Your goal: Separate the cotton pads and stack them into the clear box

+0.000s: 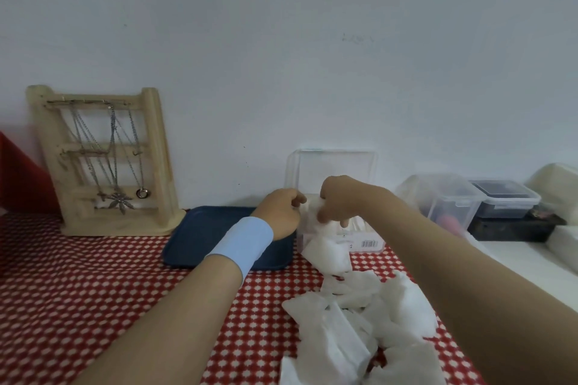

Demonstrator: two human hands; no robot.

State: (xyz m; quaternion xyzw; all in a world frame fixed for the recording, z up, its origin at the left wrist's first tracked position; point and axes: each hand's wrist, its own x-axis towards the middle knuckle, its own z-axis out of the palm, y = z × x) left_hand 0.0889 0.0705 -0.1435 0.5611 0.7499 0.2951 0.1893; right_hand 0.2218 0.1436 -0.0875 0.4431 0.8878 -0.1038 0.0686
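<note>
Cotton pads: loose heap, front right on the bench, over the red-and-white checked cloth. The heap trails up to the front wall of the clear box.

Box sits by the wall, touching or just beside the right edge of a blue tray. Its lid is flipped up against the wall. Barcode label on the front. White pads visible inside, count unclear.

Both grips are at the box opening, close together:
- left grip: fingers curled, thumb and fingertip pinching the left edge of one cotton pad. Light-blue wristband on that wrist, forearm crossing the tray.
- right grip: comes in from above, fingers curled down, pinching the same pad on its right side.

That pad hangs over the box's left front corner.

Wooden jewellery stand with necklaces stands left of the tray. Lidded plastic tubs sit right of the box.
</note>
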